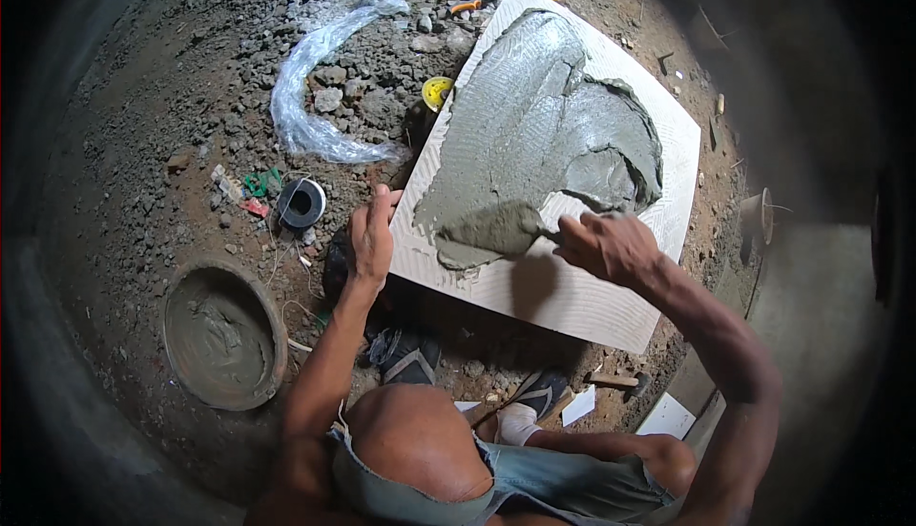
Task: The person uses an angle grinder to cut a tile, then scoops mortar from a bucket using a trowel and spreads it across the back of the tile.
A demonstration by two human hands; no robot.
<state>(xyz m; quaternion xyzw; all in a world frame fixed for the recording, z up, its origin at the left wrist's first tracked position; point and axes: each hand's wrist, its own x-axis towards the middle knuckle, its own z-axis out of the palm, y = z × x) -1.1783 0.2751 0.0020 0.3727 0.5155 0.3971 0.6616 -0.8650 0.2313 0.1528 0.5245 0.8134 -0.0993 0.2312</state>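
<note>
At centre, the left hand [370, 240] grasps the edge of a ribbed tile [592, 299], apparently steadying it; the right hand [611, 247] clenches a trowel [501, 228], presumably for spreading mortar [515, 106].

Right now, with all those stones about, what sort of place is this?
Probably a building site: there's rubble over the ground, a hammer lying there, and wet grey paste, likely mortar, spread on what looks like a big tile.

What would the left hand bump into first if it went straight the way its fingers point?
Probably the near end of the plastic, just ahead of the left hand. It looks lower, on the ground, so the hand might pass over it; depth is unclear.
</note>
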